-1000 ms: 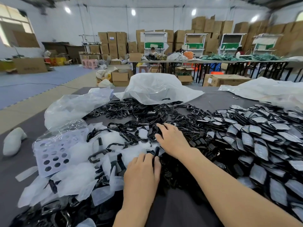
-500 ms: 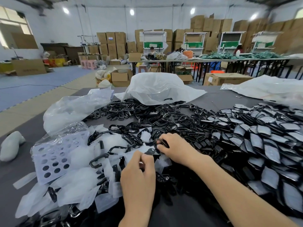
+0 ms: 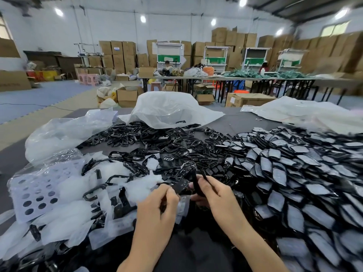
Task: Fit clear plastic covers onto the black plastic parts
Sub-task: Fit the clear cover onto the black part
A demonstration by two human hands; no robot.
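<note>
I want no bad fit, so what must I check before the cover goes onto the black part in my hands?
1. The right hand grips a part: ok.
2. The left hand pinches a cover: ok.
3. The part is held clear of the loose pile: ok.
4. The cover is lined up with the part: cannot tell, fingers hide the edges.
5. The cover is seated on the part: not ok, not yet fitted.
</note>
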